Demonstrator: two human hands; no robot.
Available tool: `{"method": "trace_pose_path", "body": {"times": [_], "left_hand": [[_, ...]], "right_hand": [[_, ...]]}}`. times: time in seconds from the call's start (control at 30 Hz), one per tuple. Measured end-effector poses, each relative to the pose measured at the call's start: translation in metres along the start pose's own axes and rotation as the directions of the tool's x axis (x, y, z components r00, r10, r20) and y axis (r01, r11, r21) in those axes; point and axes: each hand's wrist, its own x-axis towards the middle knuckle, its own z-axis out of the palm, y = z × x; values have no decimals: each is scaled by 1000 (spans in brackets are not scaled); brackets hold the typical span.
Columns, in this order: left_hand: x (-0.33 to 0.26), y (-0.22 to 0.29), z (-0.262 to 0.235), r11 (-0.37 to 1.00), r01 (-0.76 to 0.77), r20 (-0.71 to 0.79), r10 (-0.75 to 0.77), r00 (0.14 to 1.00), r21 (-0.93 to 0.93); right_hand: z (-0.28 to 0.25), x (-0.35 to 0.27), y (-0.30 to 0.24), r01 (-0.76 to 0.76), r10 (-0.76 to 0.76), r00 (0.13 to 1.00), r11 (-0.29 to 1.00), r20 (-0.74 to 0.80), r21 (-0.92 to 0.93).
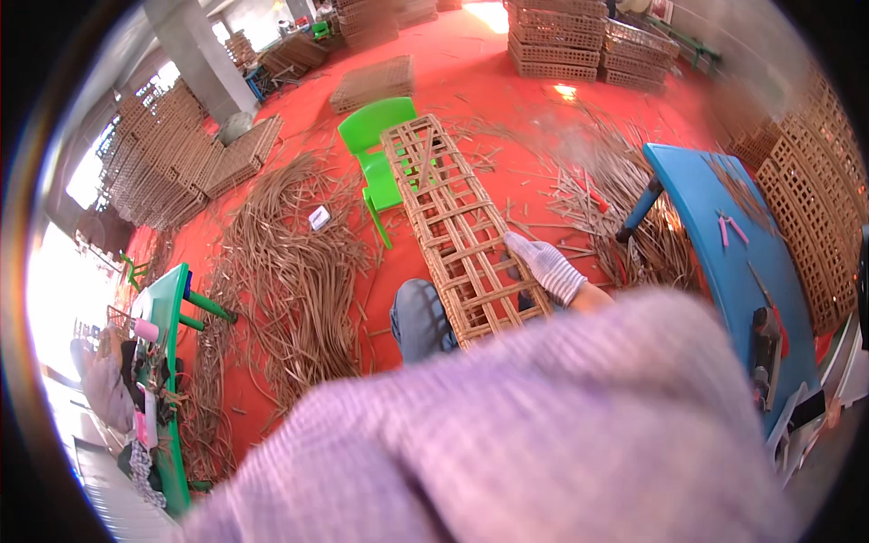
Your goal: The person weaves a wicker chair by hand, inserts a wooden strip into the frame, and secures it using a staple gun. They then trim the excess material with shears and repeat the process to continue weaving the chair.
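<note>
A long, narrow woven rattan panel [457, 217] with an open grid of strips slants across the middle. Its near end is over my jeans-clad knee, and its far end reaches the seat of a small green chair [380, 136]. My right hand [548, 267], in a striped white glove, is closed on the panel's right edge near its lower end; part of the fingers is hidden by the weave. The purple checked sleeve and shirt cover much of the foreground. My left hand does not show.
Loose rattan strips [290, 262] lie heaped at left, with another pile [615, 204] at right. A blue table [724, 217] bears pink-handled pliers [731, 229] and tools. A cluttered green table [172, 299] stands left. Woven panels [557, 41] are stacked behind on the red floor.
</note>
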Motion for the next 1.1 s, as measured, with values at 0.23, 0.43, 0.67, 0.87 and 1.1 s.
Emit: {"method": "trace_pose_path", "body": {"times": [0.23, 0.43, 0.67, 0.87, 1.1], "left_hand": [[75, 131, -62, 786, -611, -351, 548, 760, -96], [7, -51, 13, 998, 44, -400, -55, 915, -38], [27, -57, 19, 997, 64, -377, -77, 923, -45], [15, -56, 13, 998, 50, -370, -56, 927, -27], [18, -60, 11, 991, 130, -368, -106, 924, 41]], "right_hand": [[5, 5, 6, 151, -146, 988, 978, 40, -143], [33, -35, -32, 230, -213, 973, 921, 88, -313], [16, -11, -14, 94, -87, 993, 992, 80, -88], [19, -9, 3, 159, -157, 984, 987, 82, -18], [19, -67, -76, -41, 45, 999, 949, 5, -312]]}}
